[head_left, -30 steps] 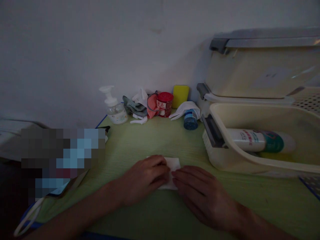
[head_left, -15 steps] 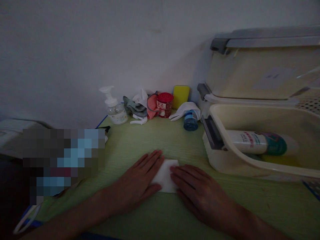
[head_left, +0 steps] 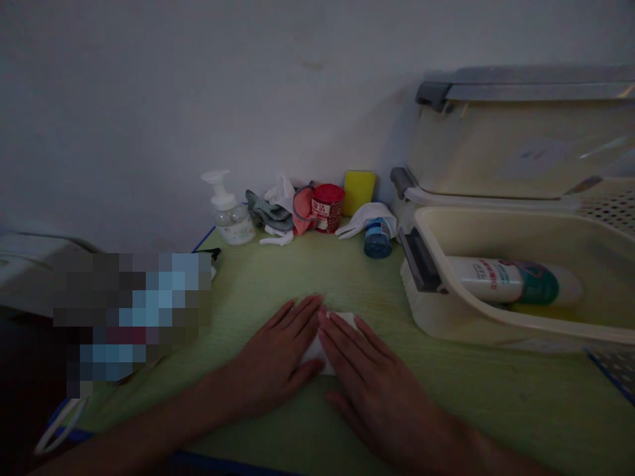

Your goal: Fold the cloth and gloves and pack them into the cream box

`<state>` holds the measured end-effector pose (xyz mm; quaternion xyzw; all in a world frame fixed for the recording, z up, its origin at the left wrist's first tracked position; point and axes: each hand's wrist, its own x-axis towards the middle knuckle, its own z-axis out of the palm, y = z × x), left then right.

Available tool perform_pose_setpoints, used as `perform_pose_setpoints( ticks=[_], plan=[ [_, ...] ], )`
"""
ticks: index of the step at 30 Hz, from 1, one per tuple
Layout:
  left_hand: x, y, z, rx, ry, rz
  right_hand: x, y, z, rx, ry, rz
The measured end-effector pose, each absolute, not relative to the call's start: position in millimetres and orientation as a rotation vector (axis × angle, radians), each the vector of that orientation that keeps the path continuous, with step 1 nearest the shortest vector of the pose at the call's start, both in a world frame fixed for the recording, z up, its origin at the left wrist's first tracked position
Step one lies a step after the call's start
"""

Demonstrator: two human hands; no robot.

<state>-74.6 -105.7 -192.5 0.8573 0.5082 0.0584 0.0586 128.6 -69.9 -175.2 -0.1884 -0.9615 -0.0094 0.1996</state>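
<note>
A small white folded sheet (head_left: 314, 357), tissue or thin cloth, lies flat on the green tabletop (head_left: 278, 277). My left hand (head_left: 280, 350) rests flat on its left side, fingers stretched out. Over its right part my right hand (head_left: 377, 377) is laid flat, with the fingers extended and slightly apart. The fingertips of both hands nearly meet at the sheet's upper middle. Much of the sheet is hidden under the hands.
Along the wall stand a pump bottle (head_left: 234, 221), crumpled cloths (head_left: 270, 210), a red canister (head_left: 328, 208), a yellow sponge (head_left: 358, 192) and a blue jar (head_left: 378, 238) beside a white glove (head_left: 364, 218). At right, a cream bin (head_left: 421, 317) holds a spray can (head_left: 496, 279). Something blurred out lies left.
My left hand has gone from curled fingers to lying flat. My right hand has slid left across the sheet and flattened, covering more of it.
</note>
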Motion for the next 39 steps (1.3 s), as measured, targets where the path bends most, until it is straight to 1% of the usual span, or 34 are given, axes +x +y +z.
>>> perform_pose_setpoints(
  ticks=[4,12,18,22,28,34,39],
  plan=[
    [-80,-110,-187,2.552,1.507,0.155,125,-71,-185,-0.624,-2.767,-0.015],
    [-93,-123,-175,2.526,1.396,0.007,131,-67,-188,-0.656,-2.822,0.037],
    [-97,-122,-176,2.515,1.309,0.015,133,-66,-187,-0.602,-2.913,0.033],
    [-97,-120,-176,2.527,1.285,0.012,135,-63,-184,-0.584,-2.982,0.091],
    [-104,-119,-169,2.494,1.182,0.138,136,-56,-179,-0.603,-2.993,0.279],
    [-102,-111,-171,2.109,1.321,0.385,131,-44,-173,-0.77,-2.911,0.603],
    [-103,-103,-185,1.8,1.358,0.592,132,-40,-179,-0.837,-2.837,0.701]
  ],
)
